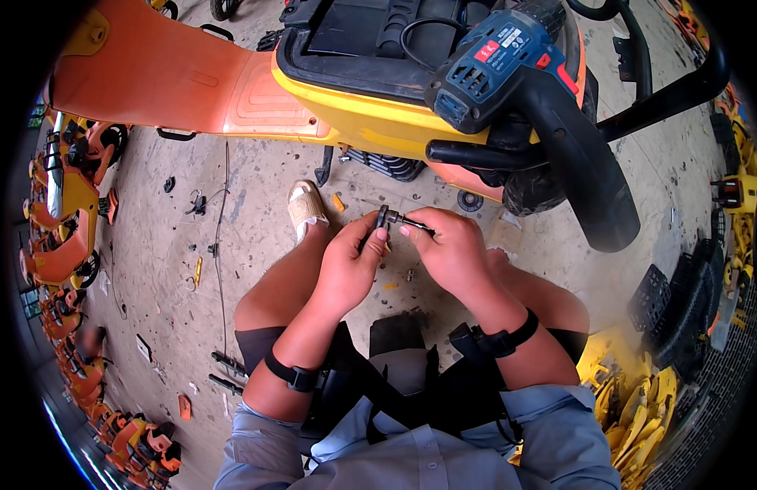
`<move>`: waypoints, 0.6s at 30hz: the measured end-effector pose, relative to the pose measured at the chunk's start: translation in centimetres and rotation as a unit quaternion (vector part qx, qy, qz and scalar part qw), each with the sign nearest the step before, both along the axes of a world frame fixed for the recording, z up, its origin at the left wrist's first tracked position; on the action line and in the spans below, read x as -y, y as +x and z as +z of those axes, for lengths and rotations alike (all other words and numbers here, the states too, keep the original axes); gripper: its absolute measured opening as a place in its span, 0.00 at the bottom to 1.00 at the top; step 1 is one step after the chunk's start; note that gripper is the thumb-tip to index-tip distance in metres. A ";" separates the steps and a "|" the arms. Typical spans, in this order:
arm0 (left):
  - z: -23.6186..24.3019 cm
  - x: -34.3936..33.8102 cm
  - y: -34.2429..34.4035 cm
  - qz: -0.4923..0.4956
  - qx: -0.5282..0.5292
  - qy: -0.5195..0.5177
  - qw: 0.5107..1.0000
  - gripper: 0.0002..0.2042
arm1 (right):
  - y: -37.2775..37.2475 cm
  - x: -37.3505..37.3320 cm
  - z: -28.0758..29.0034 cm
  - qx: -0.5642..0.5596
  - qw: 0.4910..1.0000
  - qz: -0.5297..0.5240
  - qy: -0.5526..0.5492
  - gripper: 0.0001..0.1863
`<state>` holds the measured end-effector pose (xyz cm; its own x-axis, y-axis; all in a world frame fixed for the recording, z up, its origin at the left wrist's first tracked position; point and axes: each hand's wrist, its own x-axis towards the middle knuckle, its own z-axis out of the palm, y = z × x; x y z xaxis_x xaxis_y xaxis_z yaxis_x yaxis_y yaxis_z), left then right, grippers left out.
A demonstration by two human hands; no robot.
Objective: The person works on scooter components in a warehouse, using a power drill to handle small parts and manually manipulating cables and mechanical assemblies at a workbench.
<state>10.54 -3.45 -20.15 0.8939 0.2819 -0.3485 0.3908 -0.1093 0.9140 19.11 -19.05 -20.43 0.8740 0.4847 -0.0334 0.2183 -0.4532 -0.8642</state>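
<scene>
Left hand (pixel 348 265) and right hand (pixel 454 249) both pinch a small dark bolt (pixel 399 218), long axis left-right, between opposed fingertips.

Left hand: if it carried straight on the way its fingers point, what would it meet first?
The left hand points up-right at the small dark metal part it pinches; beyond that, likely the yellow ride-on vehicle's body, though depth is unclear.

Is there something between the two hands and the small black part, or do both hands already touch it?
Nothing visible stands between them. The left hand and the right hand both pinch the small black part with their fingertips.
</scene>
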 end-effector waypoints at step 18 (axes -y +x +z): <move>-0.4 0.1 0.1 0.011 0.003 -0.017 1.000 0.16 | 0.4 0.2 -0.8 -0.147 0.989 0.011 0.010 0.13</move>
